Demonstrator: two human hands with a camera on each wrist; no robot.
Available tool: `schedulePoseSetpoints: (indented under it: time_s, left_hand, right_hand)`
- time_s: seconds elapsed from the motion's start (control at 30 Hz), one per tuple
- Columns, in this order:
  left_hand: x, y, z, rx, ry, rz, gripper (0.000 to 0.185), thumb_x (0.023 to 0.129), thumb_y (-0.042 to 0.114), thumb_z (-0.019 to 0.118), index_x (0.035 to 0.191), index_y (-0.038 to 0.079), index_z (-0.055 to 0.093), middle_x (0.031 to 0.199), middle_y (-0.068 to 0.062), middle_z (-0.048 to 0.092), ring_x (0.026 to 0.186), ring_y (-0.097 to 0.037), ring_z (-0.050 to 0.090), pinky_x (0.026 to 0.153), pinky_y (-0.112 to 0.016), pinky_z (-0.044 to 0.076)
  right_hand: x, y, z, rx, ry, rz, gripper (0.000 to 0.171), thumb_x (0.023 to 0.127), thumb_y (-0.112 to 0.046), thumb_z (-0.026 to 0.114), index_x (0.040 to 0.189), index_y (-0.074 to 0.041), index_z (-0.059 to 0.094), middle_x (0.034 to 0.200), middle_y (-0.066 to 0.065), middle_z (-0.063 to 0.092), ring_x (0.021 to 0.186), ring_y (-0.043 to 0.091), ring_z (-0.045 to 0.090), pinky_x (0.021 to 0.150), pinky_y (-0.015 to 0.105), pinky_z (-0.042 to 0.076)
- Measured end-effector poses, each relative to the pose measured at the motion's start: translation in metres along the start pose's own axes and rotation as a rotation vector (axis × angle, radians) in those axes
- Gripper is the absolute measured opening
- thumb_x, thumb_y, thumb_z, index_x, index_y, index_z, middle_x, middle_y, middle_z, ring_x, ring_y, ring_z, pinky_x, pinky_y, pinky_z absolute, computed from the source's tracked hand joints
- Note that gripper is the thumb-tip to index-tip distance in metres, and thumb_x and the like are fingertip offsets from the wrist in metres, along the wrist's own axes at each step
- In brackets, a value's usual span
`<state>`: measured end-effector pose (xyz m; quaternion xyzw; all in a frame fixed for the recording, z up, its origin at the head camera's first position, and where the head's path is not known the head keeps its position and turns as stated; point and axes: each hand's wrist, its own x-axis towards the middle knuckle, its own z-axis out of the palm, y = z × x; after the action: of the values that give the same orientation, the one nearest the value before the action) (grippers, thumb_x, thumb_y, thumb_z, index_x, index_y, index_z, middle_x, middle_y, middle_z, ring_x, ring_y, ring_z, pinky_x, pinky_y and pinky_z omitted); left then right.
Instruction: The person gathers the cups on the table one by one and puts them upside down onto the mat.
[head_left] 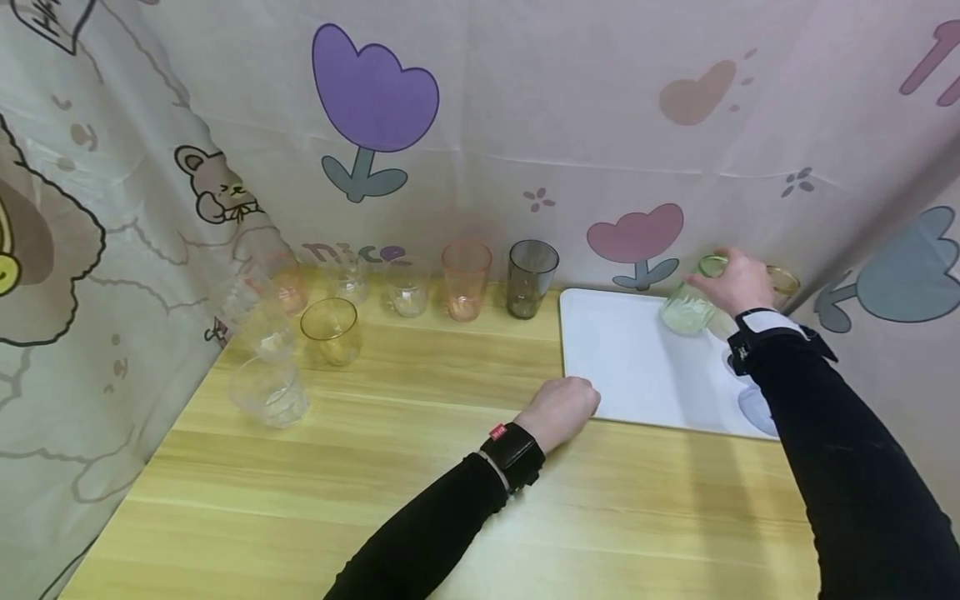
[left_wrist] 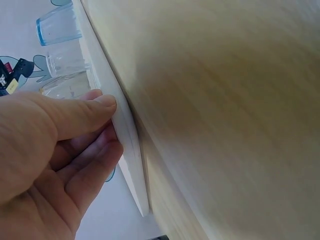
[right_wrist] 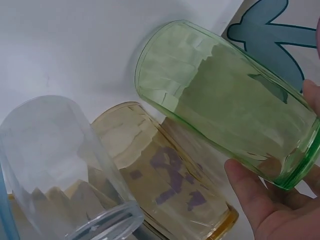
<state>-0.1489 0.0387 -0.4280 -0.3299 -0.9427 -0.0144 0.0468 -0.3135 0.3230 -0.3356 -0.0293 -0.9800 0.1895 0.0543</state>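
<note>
I read the work in hand as loading drinking glasses from the wooden table [head_left: 420,492] onto the white tray [head_left: 630,367] at the right. My right hand [head_left: 738,279] is at the far right corner of the tray, fingers and thumb curled round the green glass [head_left: 688,307], which is held tilted and not yet seated; the right wrist view shows the green glass [right_wrist: 225,100] gripped near its base end, mouth pointing away from the palm. Just beside it on the tray stand an amber glass [right_wrist: 165,170] and a clear glass [right_wrist: 60,165]; a blue glass [left_wrist: 58,25] also shows in the left wrist view, near the same group. My left hand [head_left: 562,408] is at the near left edge of the tray, and the left wrist view shows thumb and fingers [left_wrist: 80,117] pinching that edge, steadying the tray. Judged from the layout, the work is less than half complete: about four glasses are on or over the tray, while a row including a pink tumbler [head_left: 465,279], a dark grey tumbler [head_left: 531,277], a yellow glass [head_left: 330,331] and several clear glasses [head_left: 268,390] stands on the table at the far left, well apart from the tray.
</note>
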Motion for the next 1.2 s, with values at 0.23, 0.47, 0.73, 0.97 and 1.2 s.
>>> schedulePoseSetpoints:
  time_s: [0.23,0.47,0.73,0.97,1.2]
  left_hand:
    - [-0.003,0.004,-0.001,-0.002,0.012,0.018,0.022,0.092,0.001,0.070,0.089,0.021,0.078,0.090,0.008,0.072,0.080,-0.005,0.066,0.062,-0.019,0.055]
    - [-0.005,0.005,-0.003,-0.004,0.022,0.026,0.020,0.092,0.002,0.070,0.090,0.020,0.078,0.089,0.008,0.072,0.079,-0.005,0.066,0.061,-0.019,0.055]
    - [-0.007,0.005,-0.003,-0.041,0.013,0.030,0.018,0.094,0.003,0.070,0.094,0.019,0.078,0.092,0.007,0.070,0.082,-0.007,0.066,0.065,-0.018,0.054]
    - [-0.016,-0.004,-0.003,-0.195,-0.068,0.044,0.018,0.100,0.006,0.066,0.111,0.015,0.077,0.104,0.004,0.066,0.093,-0.009,0.063,0.078,-0.016,0.053]
    - [-0.027,-0.015,-0.004,-0.304,-0.036,0.016,0.025,0.098,0.014,0.071,0.123,0.015,0.073,0.116,0.003,0.065,0.108,-0.011,0.061,0.090,-0.018,0.053]
  right_hand:
    - [-0.003,0.009,-0.002,-0.013,-0.005,0.007,0.081,0.096,-0.044,0.069,0.152,0.005,0.038,0.143,0.043,0.045,0.131,0.063,0.039,0.106,0.074,0.037]
    - [-0.007,0.011,-0.005,0.009,-0.022,0.035,0.081,0.097,-0.042,0.068,0.153,0.007,0.035,0.143,0.044,0.042,0.132,0.064,0.036,0.106,0.075,0.035]
    - [-0.010,0.013,-0.007,-0.001,-0.012,0.031,0.081,0.096,-0.041,0.067,0.152,0.010,0.036,0.146,0.046,0.035,0.134,0.064,0.033,0.107,0.076,0.033]
    - [-0.021,-0.019,-0.012,0.082,0.173,-0.091,0.074,0.097,-0.031,0.067,0.153,0.008,0.039,0.154,0.040,0.033,0.137,0.059,0.036,0.112,0.070,0.032]
    - [-0.049,-0.064,-0.005,0.165,0.293,-0.264,0.061,0.095,-0.022,0.071,0.145,0.006,0.051,0.145,0.032,0.046,0.133,0.052,0.045,0.110,0.065,0.037]
